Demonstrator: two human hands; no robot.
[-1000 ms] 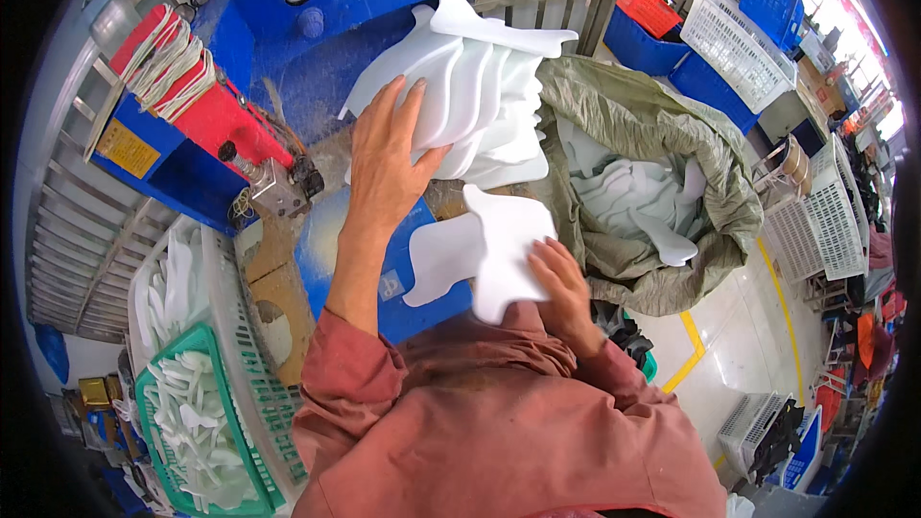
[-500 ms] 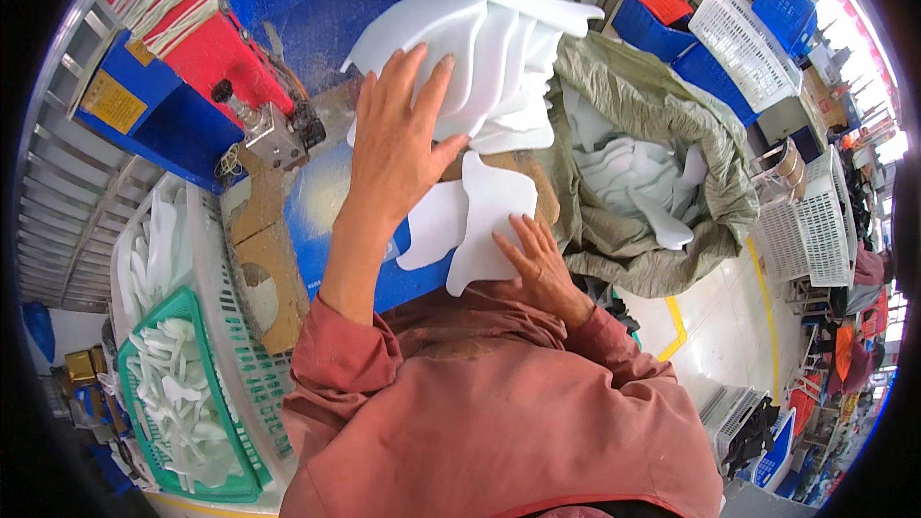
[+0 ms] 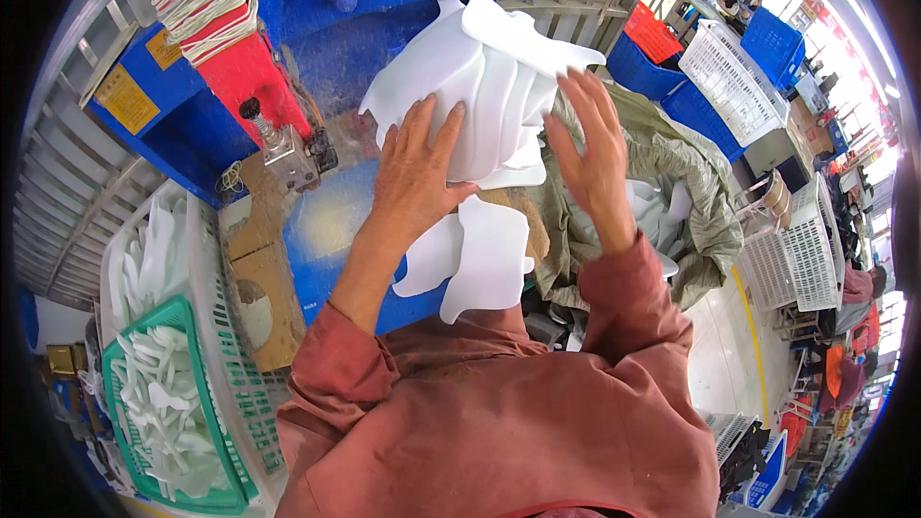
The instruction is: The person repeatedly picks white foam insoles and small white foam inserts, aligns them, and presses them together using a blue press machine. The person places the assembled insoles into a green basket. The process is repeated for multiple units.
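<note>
A fanned stack of white, curved sheet pieces [image 3: 489, 105] lies at the far side of the blue work surface. My left hand [image 3: 417, 168] rests on the stack's near left part with its fingers spread. Raised at the stack's right edge is my right hand [image 3: 593, 149], fingers apart and nothing in them; whether it touches the stack I cannot tell. Closer to my body, two more white pieces overlap: a larger sheet piece [image 3: 484, 254] on the right and a smaller sheet piece [image 3: 429, 257] on the left. Neither hand is on them.
A green cloth sack [image 3: 696, 278] holding white pieces stands to the right. To the left are a green basket [image 3: 235, 480] of white scraps and a white crate [image 3: 213, 259]. A blue machine [image 3: 384, 0] with gauges rises behind, and a red part wound with cord [image 3: 225, 67] stands left.
My right hand has left the near sheet piece and moved up and away to the stack's right edge. My left hand stays on the stack. The whole view has shifted slightly.
</note>
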